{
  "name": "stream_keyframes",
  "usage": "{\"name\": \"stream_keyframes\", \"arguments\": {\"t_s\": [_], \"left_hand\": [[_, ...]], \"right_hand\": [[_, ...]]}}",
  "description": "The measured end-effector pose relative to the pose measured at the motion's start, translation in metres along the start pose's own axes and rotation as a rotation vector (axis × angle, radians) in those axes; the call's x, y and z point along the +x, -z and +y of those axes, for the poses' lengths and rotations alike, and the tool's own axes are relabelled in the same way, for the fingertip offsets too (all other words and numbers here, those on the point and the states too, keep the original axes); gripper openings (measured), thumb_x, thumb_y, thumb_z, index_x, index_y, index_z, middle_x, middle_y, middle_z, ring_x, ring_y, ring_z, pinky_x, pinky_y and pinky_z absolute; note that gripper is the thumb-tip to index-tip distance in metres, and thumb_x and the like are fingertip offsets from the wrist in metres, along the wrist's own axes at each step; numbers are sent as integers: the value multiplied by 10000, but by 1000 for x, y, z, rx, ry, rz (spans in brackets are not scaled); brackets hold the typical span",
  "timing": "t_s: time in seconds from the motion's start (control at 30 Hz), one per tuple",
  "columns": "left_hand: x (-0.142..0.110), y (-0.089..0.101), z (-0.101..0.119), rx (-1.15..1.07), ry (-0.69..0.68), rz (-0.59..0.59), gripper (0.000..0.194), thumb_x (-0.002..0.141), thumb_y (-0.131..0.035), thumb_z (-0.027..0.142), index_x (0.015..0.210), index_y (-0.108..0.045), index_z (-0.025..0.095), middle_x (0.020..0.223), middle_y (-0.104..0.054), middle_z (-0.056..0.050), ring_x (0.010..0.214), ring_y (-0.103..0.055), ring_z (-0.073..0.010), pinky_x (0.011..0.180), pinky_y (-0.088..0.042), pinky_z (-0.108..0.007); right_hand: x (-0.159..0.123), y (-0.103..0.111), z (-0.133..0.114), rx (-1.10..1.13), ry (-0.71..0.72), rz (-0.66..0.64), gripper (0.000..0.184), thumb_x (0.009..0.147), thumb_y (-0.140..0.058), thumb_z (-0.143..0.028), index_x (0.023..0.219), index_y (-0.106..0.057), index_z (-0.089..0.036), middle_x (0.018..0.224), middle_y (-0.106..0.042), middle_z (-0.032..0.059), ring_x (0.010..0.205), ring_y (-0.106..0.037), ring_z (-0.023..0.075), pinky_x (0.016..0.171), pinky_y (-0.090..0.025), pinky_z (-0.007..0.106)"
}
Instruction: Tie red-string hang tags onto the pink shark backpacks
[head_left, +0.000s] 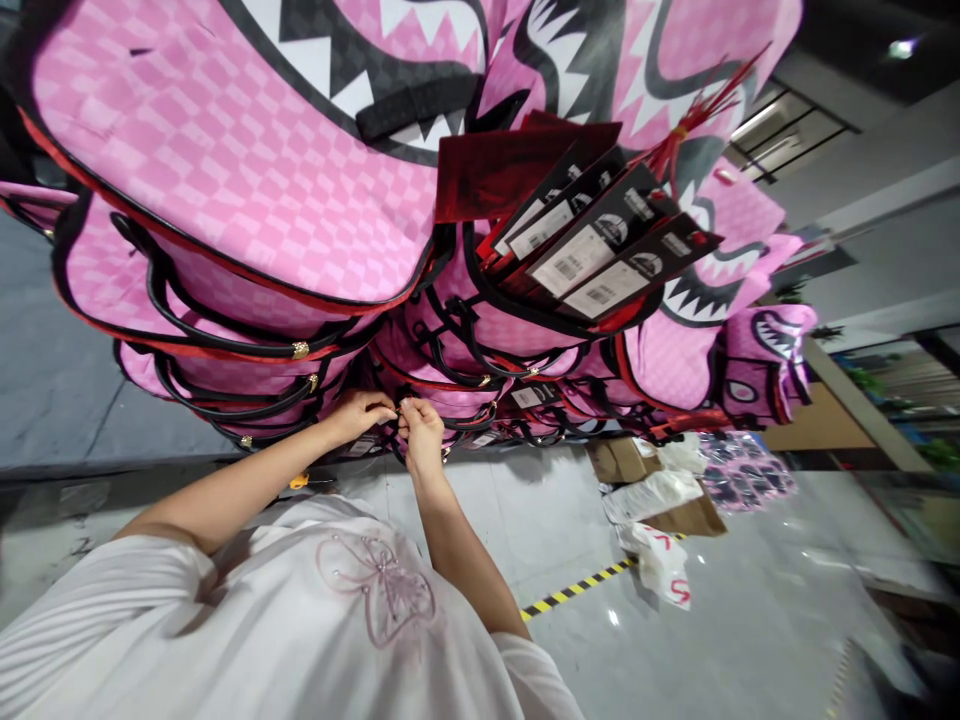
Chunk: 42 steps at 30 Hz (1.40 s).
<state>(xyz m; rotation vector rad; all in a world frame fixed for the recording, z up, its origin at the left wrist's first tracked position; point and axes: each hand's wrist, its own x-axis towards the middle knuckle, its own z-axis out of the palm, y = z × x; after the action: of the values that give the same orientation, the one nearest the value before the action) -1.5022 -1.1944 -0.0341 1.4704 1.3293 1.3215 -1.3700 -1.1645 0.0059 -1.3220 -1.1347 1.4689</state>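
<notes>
A big pile of pink checkered bags [225,150] with shark-mouth prints, black trim and black handles fills the upper view. My left hand [361,411] and my right hand [421,432] meet at the pile's lower edge. Both are closed in a pinch on a small black part of one bag [397,412], too small to name. The fingertips of the two hands almost touch. A bunch of black hang tags [600,250] with barcodes and a red tassel [697,115] hangs from a bag to the right of my hands.
More pink bags [757,365] extend to the right. On the glossy grey floor lie cardboard boxes [686,518], white plastic bags [660,560] and a yellow-black tape line [574,590]. My white shirt [300,620] fills the lower left.
</notes>
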Motion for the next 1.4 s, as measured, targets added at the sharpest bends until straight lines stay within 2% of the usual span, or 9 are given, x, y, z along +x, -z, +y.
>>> {"name": "stream_keyframes", "arguments": {"t_s": [0.13, 0.37, 0.63, 0.83, 1.0, 1.23, 1.4], "left_hand": [[0, -1, -8, 19, 60, 12, 169, 829, -593, 259, 865, -739, 184, 881, -755, -14, 833, -672, -148, 783, -470, -239], [0, -5, -12, 62, 105, 6, 192, 832, -583, 262, 898, -757, 213, 903, -760, -6, 854, -674, -150, 778, -466, -231], [3, -5, -11, 144, 143, -27, 186, 830, -583, 260, 909, -745, 214, 911, -753, -3, 859, -663, -153, 758, -449, -227], [7, -5, -2, 295, 230, -18, 175, 815, -600, 311, 884, -713, 196, 848, -732, -20, 786, -652, -179, 677, -438, -251], [9, -4, 0, 357, 196, -62, 166, 832, -573, 289, 888, -711, 214, 874, -733, -29, 839, -658, -199, 688, -441, -261], [9, -6, 1, 384, 242, -36, 182, 835, -591, 346, 867, -682, 192, 861, -721, -36, 805, -646, -196, 666, -424, -264], [8, -6, 5, 458, 222, -61, 184, 862, -558, 335, 899, -661, 187, 888, -711, -52, 841, -643, -199, 701, -432, -266]], "right_hand": [[-1, -4, 9, -24, 65, 22, 313, 684, -683, -453, 776, -558, -181, 508, -448, -80, 449, -334, 59, 432, -216, 207], [2, -6, 19, -196, 237, 58, 272, 765, -609, -436, 787, -570, -167, 585, -470, -58, 533, -407, 85, 531, -353, 232], [1, -7, 19, -285, 319, 39, 238, 789, -576, -403, 809, -568, -167, 739, -581, 5, 653, -499, 118, 635, -431, 252], [0, -1, 19, -365, 359, 2, 215, 814, -565, -390, 800, -584, -176, 770, -566, 6, 693, -493, 127, 668, -415, 253], [3, 2, 20, -410, 361, -18, 187, 828, -547, -377, 788, -579, -197, 754, -553, -2, 706, -495, 142, 677, -401, 257], [5, 7, 20, -578, 493, -45, 165, 863, -512, -313, 757, -567, -199, 747, -528, -6, 712, -479, 144, 696, -361, 264], [3, 7, 19, -586, 508, -55, 171, 871, -511, -312, 754, -561, -197, 744, -509, -10, 703, -470, 142, 690, -352, 267]]}}
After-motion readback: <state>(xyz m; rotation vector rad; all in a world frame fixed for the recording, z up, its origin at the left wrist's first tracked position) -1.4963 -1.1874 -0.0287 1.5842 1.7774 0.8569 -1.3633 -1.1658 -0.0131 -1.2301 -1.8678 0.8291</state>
